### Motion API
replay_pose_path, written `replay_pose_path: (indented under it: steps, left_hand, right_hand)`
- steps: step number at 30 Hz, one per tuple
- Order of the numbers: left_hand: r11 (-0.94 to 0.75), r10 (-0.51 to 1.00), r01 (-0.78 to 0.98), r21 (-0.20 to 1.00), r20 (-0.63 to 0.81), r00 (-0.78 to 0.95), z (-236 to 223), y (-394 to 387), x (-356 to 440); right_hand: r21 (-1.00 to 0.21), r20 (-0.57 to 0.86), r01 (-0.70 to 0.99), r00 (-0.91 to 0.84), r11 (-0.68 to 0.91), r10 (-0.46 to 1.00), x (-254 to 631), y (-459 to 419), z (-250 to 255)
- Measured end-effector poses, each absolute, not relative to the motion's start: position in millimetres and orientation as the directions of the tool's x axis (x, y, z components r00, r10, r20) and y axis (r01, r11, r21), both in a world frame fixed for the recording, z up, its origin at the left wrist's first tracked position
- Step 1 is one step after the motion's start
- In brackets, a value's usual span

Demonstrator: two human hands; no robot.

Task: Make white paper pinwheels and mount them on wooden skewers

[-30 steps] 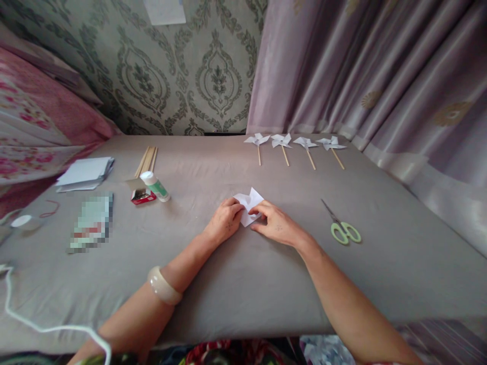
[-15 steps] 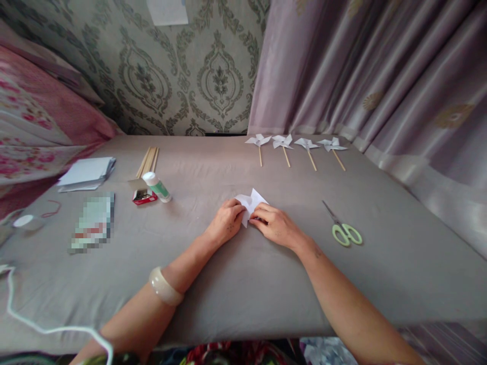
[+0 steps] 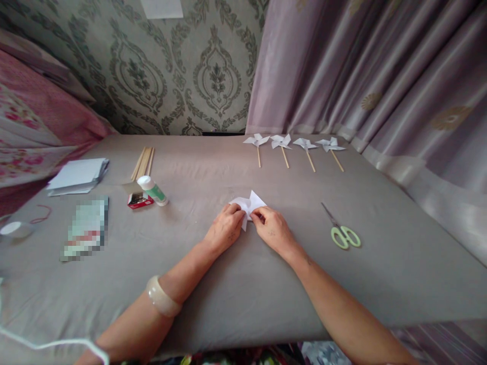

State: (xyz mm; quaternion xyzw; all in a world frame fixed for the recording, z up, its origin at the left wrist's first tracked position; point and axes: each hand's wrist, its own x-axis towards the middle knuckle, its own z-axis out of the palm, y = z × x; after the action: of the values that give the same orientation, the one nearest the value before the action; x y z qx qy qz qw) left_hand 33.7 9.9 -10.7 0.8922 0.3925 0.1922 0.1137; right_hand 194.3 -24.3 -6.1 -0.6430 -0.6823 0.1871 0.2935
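A white paper pinwheel (image 3: pixel 255 201) without a stick sits between my two hands above the grey cloth, its blades partly folded in toward the middle. My left hand (image 3: pixel 227 223) pinches it from the left, fingers closed near its centre. From the right, my right hand (image 3: pixel 272 228) is closed on the paper's lower right edge, thumb and forefinger together. My fingers cover part of the folds. Green-handled scissors (image 3: pixel 344 236) lie to the right of my right hand.
Finished pinwheels on sticks (image 3: pixel 281 142) lie in a row at the back. On the left are wooden sticks (image 3: pixel 143 163), a glue stick (image 3: pixel 155 192), a small red box (image 3: pixel 140 201), a paper stack (image 3: pixel 76 173), a blurred packet (image 3: pixel 87 228) and a white cord (image 3: pixel 49 344).
The right hand's fingers have shifted slightly on the paper, and more of the left blade shows above my left hand. The whole view has tilted a little.
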Motion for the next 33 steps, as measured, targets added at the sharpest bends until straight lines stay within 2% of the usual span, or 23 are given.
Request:
replay_pose_path:
  steps: [9,15,26,33]
  left_hand:
    - [-0.655,0.754,0.696,0.294,0.19,0.629,-6.7,7.5,34.4]
    - [-0.662,0.749,0.688,0.298,0.209,0.629,-5.6,6.9,35.6]
    - [-0.664,0.746,0.692,0.283,0.192,0.637,-4.8,7.0,35.2]
    - [-0.666,0.745,0.689,0.288,0.197,0.637,-6.2,6.9,35.0]
  right_hand:
    - [-0.56,0.111,0.829,0.082,-0.006,0.99,187.8,-21.8,-5.0]
    - [-0.53,0.092,0.846,0.118,-0.052,0.989,185.7,-20.8,-6.4]
    - [-0.567,0.028,0.814,0.173,-0.127,0.984,184.5,-20.7,-3.0]
    - [-0.553,0.028,0.824,0.166,-0.123,0.986,184.6,-19.0,-2.9]
